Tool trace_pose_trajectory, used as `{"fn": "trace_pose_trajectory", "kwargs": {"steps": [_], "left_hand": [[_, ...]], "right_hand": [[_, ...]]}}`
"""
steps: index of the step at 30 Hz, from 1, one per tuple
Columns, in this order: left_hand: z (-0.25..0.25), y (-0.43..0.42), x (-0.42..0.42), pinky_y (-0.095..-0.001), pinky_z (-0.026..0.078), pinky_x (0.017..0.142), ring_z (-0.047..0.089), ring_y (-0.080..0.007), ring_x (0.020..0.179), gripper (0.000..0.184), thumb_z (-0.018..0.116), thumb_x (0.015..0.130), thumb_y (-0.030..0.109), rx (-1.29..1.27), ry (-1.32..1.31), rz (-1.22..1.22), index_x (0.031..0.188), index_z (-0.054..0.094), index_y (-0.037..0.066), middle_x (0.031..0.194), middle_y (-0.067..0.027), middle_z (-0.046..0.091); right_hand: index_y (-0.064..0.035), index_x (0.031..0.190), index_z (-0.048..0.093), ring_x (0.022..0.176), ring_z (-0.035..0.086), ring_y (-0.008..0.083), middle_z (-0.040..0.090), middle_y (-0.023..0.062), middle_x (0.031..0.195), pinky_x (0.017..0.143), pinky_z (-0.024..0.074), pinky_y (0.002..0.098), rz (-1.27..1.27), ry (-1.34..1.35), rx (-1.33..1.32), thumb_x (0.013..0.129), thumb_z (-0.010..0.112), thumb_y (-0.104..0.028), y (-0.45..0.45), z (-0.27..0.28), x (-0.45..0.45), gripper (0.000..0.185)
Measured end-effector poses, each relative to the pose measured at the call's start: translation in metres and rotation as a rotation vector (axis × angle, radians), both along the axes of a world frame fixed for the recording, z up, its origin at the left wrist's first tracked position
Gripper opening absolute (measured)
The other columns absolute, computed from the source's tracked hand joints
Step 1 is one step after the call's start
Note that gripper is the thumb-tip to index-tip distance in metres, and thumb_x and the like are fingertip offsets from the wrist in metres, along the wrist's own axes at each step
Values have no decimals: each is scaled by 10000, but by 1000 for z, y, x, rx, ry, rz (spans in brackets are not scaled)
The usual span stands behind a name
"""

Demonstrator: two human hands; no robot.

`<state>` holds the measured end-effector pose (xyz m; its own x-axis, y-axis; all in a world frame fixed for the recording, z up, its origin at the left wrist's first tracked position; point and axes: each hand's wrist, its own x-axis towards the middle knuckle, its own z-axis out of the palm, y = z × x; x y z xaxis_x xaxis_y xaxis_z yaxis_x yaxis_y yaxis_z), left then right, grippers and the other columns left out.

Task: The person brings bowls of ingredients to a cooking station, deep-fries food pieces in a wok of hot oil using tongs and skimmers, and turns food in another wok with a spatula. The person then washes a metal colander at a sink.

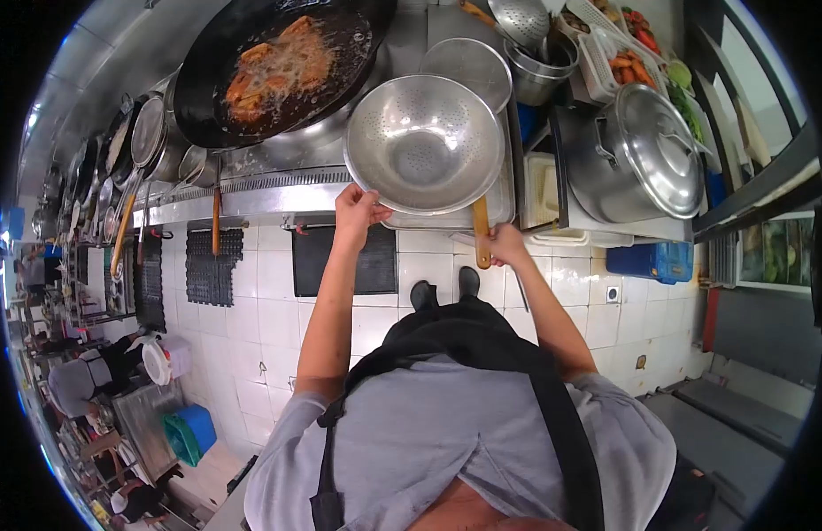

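Note:
A perforated metal colander sits tilted over a metal tray at the counter's front edge. My left hand pinches the colander's rim at its near left side. My right hand is closed at a flat wooden handle, which runs out from under the colander. Behind the colander shows a round wire-mesh strainer; the colander hides whether the handle belongs to it. To the left, brown pieces of food bubble in oil in a large black wok.
A lidded stockpot stands to the right, below baskets of vegetables. A skimmer rests over a metal pot. Pans and strainers hang left. Black mats lie on the tiled floor. Other people work far left.

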<state>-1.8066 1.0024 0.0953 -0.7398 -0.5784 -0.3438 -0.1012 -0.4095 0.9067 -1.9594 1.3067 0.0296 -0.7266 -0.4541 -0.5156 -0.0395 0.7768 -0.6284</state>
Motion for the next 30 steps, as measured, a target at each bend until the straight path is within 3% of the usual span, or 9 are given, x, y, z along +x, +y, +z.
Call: {"fn": "trace_pose_trajectory", "kwargs": {"steps": [2,5,9,12,16,20,25,26,30], "left_hand": [[3,2,-1,-338,611,643,696,-240,685,97,559,920,71,9,3,15,933,515,-14,870,-137,638],[0,3,-2,-342,611,636,684,-228,663,86,563,908,50,21,-13,33,946,522,-16,880,-147,641],[8,6,0,-348,610,627,681,-226,661,92,566,892,21,43,-31,60,966,528,-18,869,-152,645],[11,3,3,-352,610,625,685,-231,673,106,570,887,10,46,-47,58,981,532,-21,862,-157,650],[2,8,-14,-385,615,688,689,-245,688,111,577,898,16,80,-33,34,992,547,-34,840,-127,620],[-4,22,-14,-421,597,787,679,-258,812,141,597,923,35,216,32,39,1042,550,-24,866,-101,600],[-48,30,38,-399,589,656,689,-268,879,238,596,956,288,577,-170,-601,999,632,57,924,-117,694],[-67,37,40,-404,593,620,700,-277,832,271,614,941,315,490,-191,-751,1013,629,55,912,-134,701],[-84,92,26,-368,585,617,701,-242,788,219,610,932,239,78,-606,-1229,1023,609,40,845,-131,688]], "right_hand": [[51,896,668,672,710,281,648,159,677,606,574,390,205,417,106,768,738,-338,-4,-31,13,416],[47,878,673,747,709,291,648,179,688,697,554,385,-35,396,163,689,777,-345,-20,-13,25,447],[62,901,668,671,628,150,663,94,755,611,497,319,-229,-55,-375,660,762,-194,4,19,-11,364],[48,897,675,639,596,136,657,58,767,589,484,305,-208,-55,-407,664,752,-170,23,44,-33,328],[54,932,675,643,669,243,674,152,716,618,510,371,-68,160,-142,677,811,-326,36,-29,-26,478],[44,856,631,707,671,402,665,234,730,626,527,457,-62,388,-186,800,732,-405,58,17,-1,463],[28,734,656,583,672,293,635,183,615,550,517,409,-164,357,-210,848,690,-339,136,47,9,386],[14,704,646,502,645,198,616,146,565,492,515,337,-258,12,-234,851,696,-329,154,73,10,376],[-11,936,639,510,589,127,589,41,663,453,469,265,-657,-127,-791,871,667,-252,198,127,70,251]]}}
